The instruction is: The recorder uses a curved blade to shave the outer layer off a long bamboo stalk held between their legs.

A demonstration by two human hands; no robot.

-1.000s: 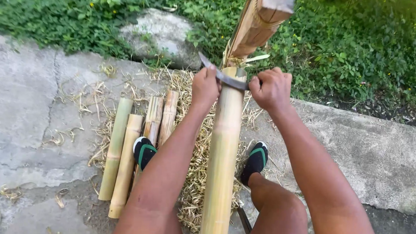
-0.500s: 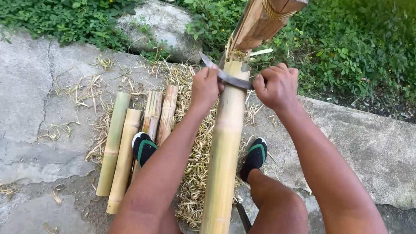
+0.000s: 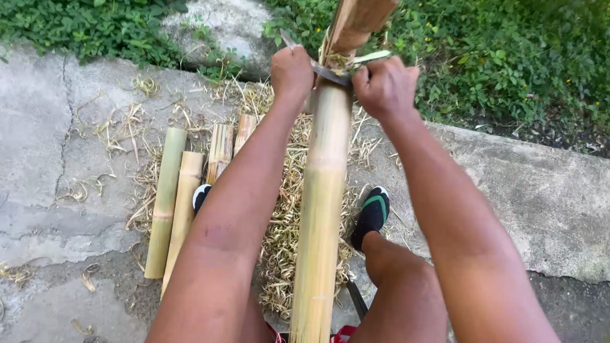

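Bamboo pole [image 3: 321,214] stood upright in the centre of the frame, rising from between your knees to the top edge, where its upper part leaned off to the right. You had a blade [image 3: 327,72] laid across it near the top. Your left hand [image 3: 291,72] was clenched on the blade's end left of the pole, and your right hand [image 3: 386,89] was clenched on the end to its right, so each grip was closed on the tool. Pale fibres showed just above the blade, so the step in hand looked like drawing the edge along the pole's skin or working it into a split; which of the two I could not tell. A next stroke would have called for even pressure from both hands and a steady pole. Cut bamboo lengths [image 3: 178,200] lay on the concrete [image 3: 35,150] at left, amid shavings [image 3: 285,219], beside your shoes [image 3: 372,213].
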